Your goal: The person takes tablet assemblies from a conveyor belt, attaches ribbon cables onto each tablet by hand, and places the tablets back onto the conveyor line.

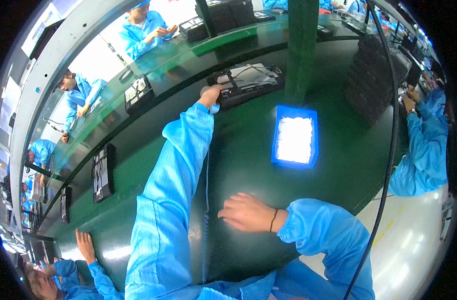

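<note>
My left arm reaches far across the green table. At its end my left hand (210, 95) is closed on the near left corner of a black tray (228, 101). Pale flat parts and dark strips lie in that tray; I cannot make out what they are. A cord hangs from around the left wrist, and its coiled lower part runs down the tabletop. Closer to my body, my right hand (246, 212) rests on the table with loosely bent fingers and holds nothing. Beyond it stands a blue bin (274, 150) of bright white pieces, too glaring to tell apart.
A tall stack of black trays (371, 80) stands at the right. More trays (103, 172) lie along the left. A green post (301, 60) rises behind the bin, and a black cable (392, 125) hangs at the right. Several people in blue work around, one person's hand (86, 246) at lower left.
</note>
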### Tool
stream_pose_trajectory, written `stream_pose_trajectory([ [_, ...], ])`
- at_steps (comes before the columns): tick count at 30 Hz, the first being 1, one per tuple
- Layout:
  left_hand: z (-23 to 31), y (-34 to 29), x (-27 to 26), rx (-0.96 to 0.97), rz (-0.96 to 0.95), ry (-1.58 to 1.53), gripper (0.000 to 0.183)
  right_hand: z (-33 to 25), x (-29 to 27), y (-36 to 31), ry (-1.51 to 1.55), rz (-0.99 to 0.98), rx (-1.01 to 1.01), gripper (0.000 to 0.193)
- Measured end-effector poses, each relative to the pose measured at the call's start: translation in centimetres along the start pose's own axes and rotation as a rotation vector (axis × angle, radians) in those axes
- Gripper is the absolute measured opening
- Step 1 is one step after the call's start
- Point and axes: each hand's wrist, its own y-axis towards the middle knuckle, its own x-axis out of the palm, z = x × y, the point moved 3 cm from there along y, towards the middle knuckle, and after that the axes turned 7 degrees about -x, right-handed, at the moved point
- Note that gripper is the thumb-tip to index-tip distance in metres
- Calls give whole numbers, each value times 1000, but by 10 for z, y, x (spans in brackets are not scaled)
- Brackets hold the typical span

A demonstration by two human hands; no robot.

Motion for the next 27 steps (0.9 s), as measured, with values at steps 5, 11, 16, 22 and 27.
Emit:
stream_pose_trajectory([
  [5,-2,28,37,178,7,-208,42,22,-16,-5,11,-13,17,10],
  [11,-8,-26,36,-44,-170,-813,37,27,-21,-12,11,-43,50,10],
  [16,-9,-97,-46,130,-74,-802,18,26,-23,-18,46,-26,40,9],
  [22,-65,-157,-178,75,-216,-653,35,1,-82,5,-224,159,-142,15],
  [27,-113,-194,-195,-106,-626,-516,45,3,-93,7,-198,502,85,13],
])
